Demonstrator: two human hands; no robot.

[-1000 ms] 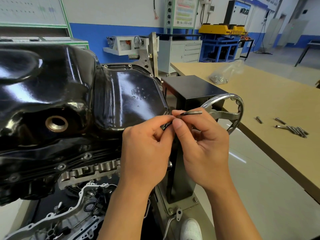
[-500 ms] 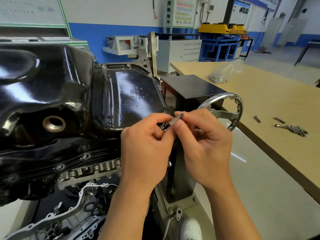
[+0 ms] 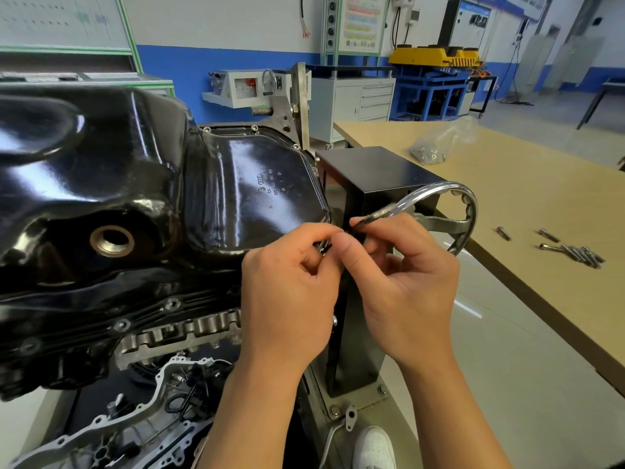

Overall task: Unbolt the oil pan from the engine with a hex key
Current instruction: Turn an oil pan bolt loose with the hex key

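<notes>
Workshop desk [image 3: 507, 184] at 3 o'clock holds loose bolts [image 3: 581, 255]. Now left hand [image 3: 291, 286] and right hand [image 3: 406, 282] pinch hex key [image 3: 372, 218] at pan [image 3: 236, 184] rim; next: spin bolt out.

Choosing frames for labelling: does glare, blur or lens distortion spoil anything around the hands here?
Head view: white glare streaks the glossy oil pan; head view: the hex key, pinched by the right hand, is motion-blurred, its lower end hidden behind the left hand; head view: the wide lens stretches the corners.
</notes>
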